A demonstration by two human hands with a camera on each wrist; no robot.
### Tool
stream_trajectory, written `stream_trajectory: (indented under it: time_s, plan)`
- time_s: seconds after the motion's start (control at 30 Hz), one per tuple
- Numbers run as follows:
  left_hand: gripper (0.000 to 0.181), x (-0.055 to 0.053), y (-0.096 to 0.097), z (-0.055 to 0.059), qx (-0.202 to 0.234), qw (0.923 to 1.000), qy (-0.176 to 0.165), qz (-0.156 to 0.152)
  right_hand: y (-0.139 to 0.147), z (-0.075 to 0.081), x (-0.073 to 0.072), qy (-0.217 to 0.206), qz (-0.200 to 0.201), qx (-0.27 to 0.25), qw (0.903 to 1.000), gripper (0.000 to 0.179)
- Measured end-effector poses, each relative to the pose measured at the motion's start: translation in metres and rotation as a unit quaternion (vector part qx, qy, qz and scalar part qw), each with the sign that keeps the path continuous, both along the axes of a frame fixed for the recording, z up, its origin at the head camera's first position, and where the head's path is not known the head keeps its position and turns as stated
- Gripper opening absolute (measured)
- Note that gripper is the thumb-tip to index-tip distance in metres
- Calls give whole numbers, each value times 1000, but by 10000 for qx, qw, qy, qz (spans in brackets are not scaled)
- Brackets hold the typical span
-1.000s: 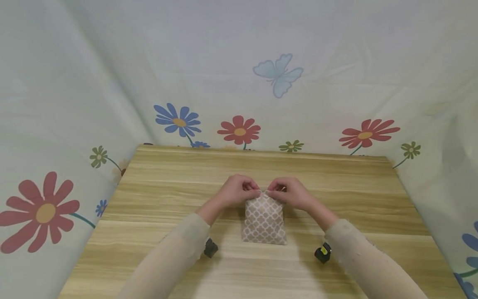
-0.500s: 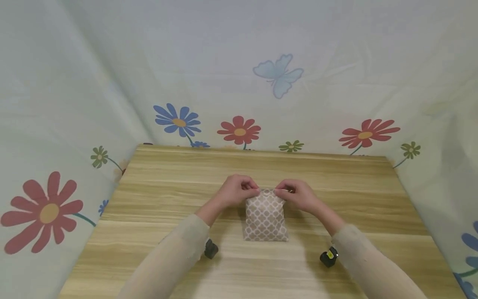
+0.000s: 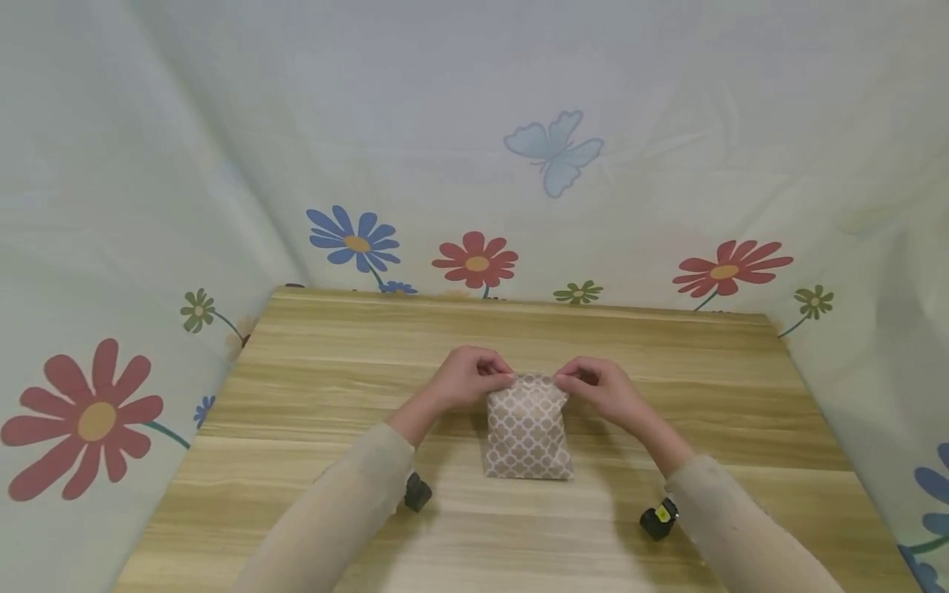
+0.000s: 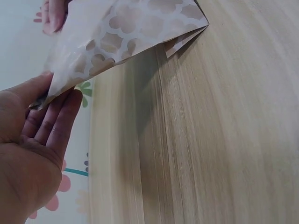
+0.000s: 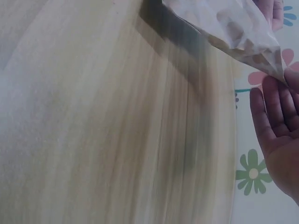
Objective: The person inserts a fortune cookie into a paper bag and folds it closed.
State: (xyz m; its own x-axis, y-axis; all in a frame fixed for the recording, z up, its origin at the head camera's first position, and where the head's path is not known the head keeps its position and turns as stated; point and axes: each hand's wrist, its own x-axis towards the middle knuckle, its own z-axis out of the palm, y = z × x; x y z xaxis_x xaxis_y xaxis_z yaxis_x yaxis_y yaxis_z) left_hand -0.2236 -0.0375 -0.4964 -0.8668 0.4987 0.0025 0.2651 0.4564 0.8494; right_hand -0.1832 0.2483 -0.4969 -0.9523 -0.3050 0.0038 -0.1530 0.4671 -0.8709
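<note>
A small paper bag (image 3: 527, 432), tan with a white lattice pattern, stands on the wooden table between both hands. My left hand (image 3: 469, 380) pinches the top left corner of the bag between thumb and fingers. At the top right corner, my right hand (image 3: 604, 391) pinches the paper the same way. The left wrist view has the bag (image 4: 135, 32) slanting up from the tabletop to the left hand (image 4: 39, 126). From the other side, the right wrist view catches the bag (image 5: 233, 28) with its crumpled corner in the right hand (image 5: 280, 112). The bag's inside is hidden.
The wood-grain table (image 3: 356, 346) reaches back to a pale curtain (image 3: 415, 107) printed with flowers and a butterfly. Small black devices, one at the left wrist (image 3: 418, 492) and one at the right wrist (image 3: 658, 520), sit by the sleeves.
My right hand has slid rightward along the bag's top edge, from near the middle to the right corner. The left hand has stayed almost in place, and the top edge is spread wider.
</note>
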Motion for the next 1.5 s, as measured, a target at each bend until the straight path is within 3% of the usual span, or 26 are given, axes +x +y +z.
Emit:
stream_trajectory:
  time_s: [0.23, 0.6, 0.8, 1.13, 1.37, 1.43, 1.5]
  plan:
    - [8, -1, -5, -2, -21, 10000, -31, -6, 1, -3, 3, -51, -79, -177, 9998, 15]
    - [9, 2, -12, -4, 195, 9989, -398, 141, 5, -8, 8, -303, -248, -208, 9990, 18]
    - [14, 2, -13, -11, 837, 9908, -1056, 153, 8, -10, 11, -435, -179, -412, 9980, 19]
    - [12, 2, -17, -18, 1087, 9875, -1119, 213, 9, -10, 14, -580, -227, -412, 9972, 21]
    - [14, 2, -18, -18, 1508, 9750, -1601, 330, 7, -9, 12, -451, -245, -422, 9978, 18]
    - [14, 2, -19, -18, 1447, 9767, -1542, 371, 7, -10, 10, -416, -272, -367, 9981, 17]
    - [12, 1, -18, -17, 1144, 9840, -1296, 426, 6, -11, 9, -403, -285, -302, 9983, 16]
